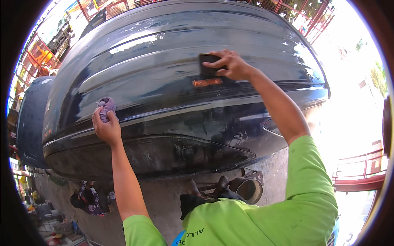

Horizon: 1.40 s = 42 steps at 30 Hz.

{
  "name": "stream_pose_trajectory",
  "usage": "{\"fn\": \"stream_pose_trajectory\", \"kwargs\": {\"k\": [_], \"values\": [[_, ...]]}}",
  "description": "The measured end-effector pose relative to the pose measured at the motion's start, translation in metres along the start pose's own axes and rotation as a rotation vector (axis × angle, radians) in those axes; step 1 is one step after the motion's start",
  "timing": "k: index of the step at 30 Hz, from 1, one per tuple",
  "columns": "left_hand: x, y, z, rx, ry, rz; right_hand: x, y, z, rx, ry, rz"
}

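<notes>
A large dark vehicle roof (152, 67), wet and glossy in streaks with dull grey patches, stretches across the view before me. My left hand (107, 129) is closed around a bunched purple-grey cloth (107, 105) at the roof's near left edge. Farther right, my right hand (233, 67) presses a black sheet of sandpaper (206, 67) against the roof, fingers bent over it. Part of the sheet is hidden under that hand. Just below it, an orange-red patch (207, 83) shows on the surface. Dark side windows (164, 156) curve beneath the roof edge.
A bucket (250, 190) stands on the concrete floor close to my feet. At the lower left, a person (88, 201) in patterned clothes is low beside the vehicle. Another dark vehicle (35, 119) is at the left. Red metal railings (359, 184) lie to the right.
</notes>
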State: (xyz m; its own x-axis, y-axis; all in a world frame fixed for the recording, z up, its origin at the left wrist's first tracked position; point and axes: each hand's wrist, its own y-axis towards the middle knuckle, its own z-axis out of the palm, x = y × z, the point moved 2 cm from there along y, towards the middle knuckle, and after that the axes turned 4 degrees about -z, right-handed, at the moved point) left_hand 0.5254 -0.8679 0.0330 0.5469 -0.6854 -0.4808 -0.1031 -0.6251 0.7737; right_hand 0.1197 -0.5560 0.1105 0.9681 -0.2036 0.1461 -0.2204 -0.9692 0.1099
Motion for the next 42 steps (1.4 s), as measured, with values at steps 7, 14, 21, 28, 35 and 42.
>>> {"fn": "stream_pose_trajectory", "kwargs": {"k": [7,14,21,28,35,42], "values": [[0.007,0.002,-0.001,-0.003,-0.045,0.02,-0.012,-0.007,0.006,0.001,0.055,-0.041],[0.014,0.005,0.001,-0.004,-0.022,0.0,0.0,-0.007,0.006,-0.076,-0.027,-0.182],[0.017,0.001,0.003,-0.011,0.023,-0.02,-0.046,-0.129,-0.012,-0.133,-0.135,0.39],[0.014,0.001,0.002,-0.025,-0.043,-0.036,-0.026,-0.15,-0.013,-0.16,-0.209,0.17],[0.016,0.0,0.003,-0.06,-0.048,0.049,0.024,-0.073,0.006,-0.236,-0.167,-0.313],[0.017,-0.001,0.001,-0.022,-0.032,-0.023,0.018,-0.071,-0.002,-0.291,-0.105,-0.346]]}}
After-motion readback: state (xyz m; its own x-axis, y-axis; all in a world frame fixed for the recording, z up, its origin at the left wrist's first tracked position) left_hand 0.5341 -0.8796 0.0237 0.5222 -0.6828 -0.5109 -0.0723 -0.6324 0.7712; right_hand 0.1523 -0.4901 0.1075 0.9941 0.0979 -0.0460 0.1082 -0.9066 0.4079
